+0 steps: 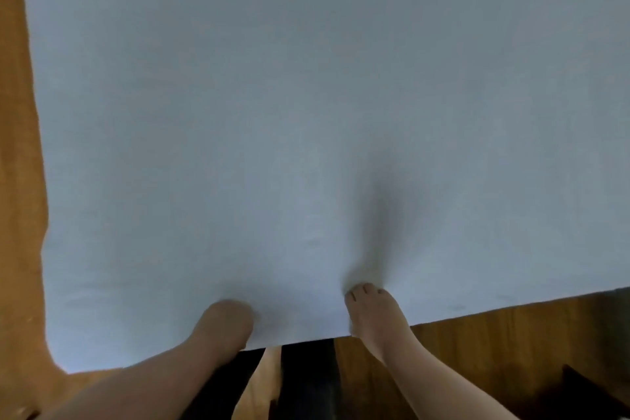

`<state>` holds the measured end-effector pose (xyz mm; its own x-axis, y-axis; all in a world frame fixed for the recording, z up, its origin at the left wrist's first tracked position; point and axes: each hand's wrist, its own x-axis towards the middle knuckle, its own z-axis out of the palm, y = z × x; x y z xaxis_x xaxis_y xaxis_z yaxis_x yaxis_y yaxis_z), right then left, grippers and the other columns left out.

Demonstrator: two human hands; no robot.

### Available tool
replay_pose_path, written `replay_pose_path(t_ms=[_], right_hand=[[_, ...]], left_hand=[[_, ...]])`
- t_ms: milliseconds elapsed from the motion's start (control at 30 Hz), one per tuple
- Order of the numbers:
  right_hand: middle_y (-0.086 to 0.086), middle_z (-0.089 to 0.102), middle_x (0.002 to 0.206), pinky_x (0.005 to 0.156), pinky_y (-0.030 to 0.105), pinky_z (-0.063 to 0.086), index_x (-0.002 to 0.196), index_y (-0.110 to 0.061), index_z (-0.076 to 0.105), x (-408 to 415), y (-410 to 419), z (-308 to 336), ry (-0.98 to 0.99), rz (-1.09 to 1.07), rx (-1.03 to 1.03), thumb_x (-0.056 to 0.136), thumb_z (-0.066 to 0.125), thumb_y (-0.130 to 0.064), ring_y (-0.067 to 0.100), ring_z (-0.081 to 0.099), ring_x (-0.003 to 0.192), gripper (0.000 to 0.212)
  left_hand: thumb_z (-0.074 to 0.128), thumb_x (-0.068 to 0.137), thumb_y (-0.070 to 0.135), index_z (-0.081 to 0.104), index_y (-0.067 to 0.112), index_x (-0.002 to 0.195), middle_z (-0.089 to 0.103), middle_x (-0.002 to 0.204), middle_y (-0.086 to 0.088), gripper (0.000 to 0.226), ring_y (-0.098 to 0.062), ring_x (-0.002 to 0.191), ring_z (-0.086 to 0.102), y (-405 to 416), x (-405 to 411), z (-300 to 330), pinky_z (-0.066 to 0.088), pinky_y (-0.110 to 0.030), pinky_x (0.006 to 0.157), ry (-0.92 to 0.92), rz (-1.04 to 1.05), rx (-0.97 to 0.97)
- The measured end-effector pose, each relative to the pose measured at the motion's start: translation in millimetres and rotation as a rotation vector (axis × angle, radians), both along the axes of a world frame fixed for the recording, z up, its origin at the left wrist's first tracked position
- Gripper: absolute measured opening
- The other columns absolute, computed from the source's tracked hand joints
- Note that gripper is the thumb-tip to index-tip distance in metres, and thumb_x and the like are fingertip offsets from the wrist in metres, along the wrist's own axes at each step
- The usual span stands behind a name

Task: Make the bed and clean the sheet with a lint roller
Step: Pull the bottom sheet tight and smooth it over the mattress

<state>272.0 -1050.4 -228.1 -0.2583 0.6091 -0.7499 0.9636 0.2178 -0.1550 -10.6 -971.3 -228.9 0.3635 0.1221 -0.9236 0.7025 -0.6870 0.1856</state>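
We have the pale blue sheet [306,112] spread nearly flat over the bed, its near edge by our legs and one ridge running away from our right hand [371,309]; no lint roller is in sight, so cleaning looks undone. The sheet's long axis cannot be judged. Right fingers [361,290] pinch the sheet's edge; our left hand [226,320] is too blurred to tell.

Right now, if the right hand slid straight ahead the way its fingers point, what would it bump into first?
Probably the fold the right hand is bunching in the sheet. Past it only flat sheet shows, up to the picture's top.
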Motion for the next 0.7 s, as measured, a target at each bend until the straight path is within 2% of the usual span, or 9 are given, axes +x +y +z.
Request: replay_pose_path(t_ms=[67,100,133,200,267,367,467,633,700], right_hand=[[0.019,0.054,0.129,0.102,0.044,0.045,0.132,0.0,0.047,1.7,-6.3,-4.3,-0.024,0.121,-0.006,0.097,0.049,-0.009,0.036,0.052,0.117,0.036],[0.02,0.054,0.129,0.103,0.046,0.044,0.131,0.001,0.048,2.0,-7.8,-4.8,-0.03,0.179,-0.015,0.096,0.05,-0.008,0.037,0.052,0.117,0.036],[0.019,0.055,0.128,0.103,0.046,0.044,0.13,0.0,0.05,2.1,-8.8,-4.3,-0.025,0.229,-0.037,0.096,0.05,-0.007,0.036,0.052,0.116,0.035],[0.016,0.058,0.126,0.104,0.046,0.043,0.125,-0.003,0.056,1.3,-8.7,-3.2,-0.001,0.286,-0.095,0.096,0.051,-0.008,0.034,0.053,0.114,0.031],[0.013,0.06,0.125,0.106,0.045,0.041,0.124,-0.005,0.058,1.9,-5.7,-1.6,0.021,0.269,-0.134,0.096,0.051,-0.008,0.032,0.054,0.115,0.029],[0.01,0.065,0.119,0.105,0.042,0.043,0.117,-0.007,0.064,5.4,5.1,2.4,0.054,0.22,-0.171,0.095,0.052,-0.006,0.03,0.058,0.11,0.025],[0.009,0.07,0.103,0.094,0.04,0.052,0.103,-0.006,0.068,5.5,14.8,7.4,0.07,0.214,-0.214,0.091,0.056,0.0,0.027,0.064,0.095,0.018],[0.009,0.067,0.093,0.08,0.036,0.056,0.095,-0.004,0.067,5.5,20.7,7.7,0.065,0.141,-0.317,0.086,0.053,0.01,0.027,0.064,0.086,0.022],[0.008,0.064,0.091,0.078,0.035,0.056,0.093,-0.004,0.067,5.2,22.2,7.6,0.053,0.14,-0.347,0.085,0.052,0.012,0.026,0.064,0.083,0.023]], left_hand=[[0.085,0.053,0.016,0.073,0.009,0.07,0.071,0.076,-0.01,0.022,-0.022,0.07,0.069,3.5,3.4,-3.1,0.054,-0.025,0.061,-0.056,-0.048,0.07],[0.085,0.055,0.013,0.072,0.009,0.069,0.07,0.074,-0.009,0.019,-0.022,0.07,0.069,4.4,3.2,-5.9,0.053,-0.026,0.061,-0.05,-0.084,0.097],[0.075,0.07,0.006,0.072,0.006,0.084,0.071,0.088,-0.012,0.014,-0.027,0.084,0.069,3.2,3.9,-8.0,0.053,-0.031,0.073,-0.056,-0.101,0.078],[0.048,0.089,-0.005,0.064,0.003,0.113,0.065,0.117,-0.015,0.029,-0.035,0.111,0.06,-5.5,-6.2,-23.1,0.046,-0.041,0.092,-0.045,-0.165,0.062],[0.04,0.094,-0.003,0.06,0.003,0.121,0.061,0.125,-0.016,0.034,-0.034,0.118,0.056,-4.4,-10.4,-24.6,0.042,-0.041,0.099,-0.056,-0.175,0.052],[0.037,0.096,-0.001,0.059,0.002,0.122,0.06,0.127,-0.017,0.034,-0.034,0.121,0.054,-3.0,-12.7,-22.3,0.039,-0.041,0.102,-0.066,-0.151,-0.001],[0.038,0.096,0.001,0.06,0.003,0.12,0.06,0.126,-0.015,0.033,-0.032,0.12,0.054,-2.4,-9.1,-16.4,0.04,-0.038,0.101,-0.071,-0.123,0.011],[0.047,0.094,0.007,0.063,0.001,0.117,0.061,0.123,-0.016,0.028,-0.034,0.116,0.056,-7.8,1.7,-11.3,0.043,-0.039,0.095,-0.007,-0.109,-0.013],[0.047,0.094,0.007,0.066,0.004,0.111,0.065,0.116,-0.015,0.026,-0.029,0.111,0.06,-6.5,4.6,-7.8,0.045,-0.035,0.091,-0.067,-0.094,0.045]])
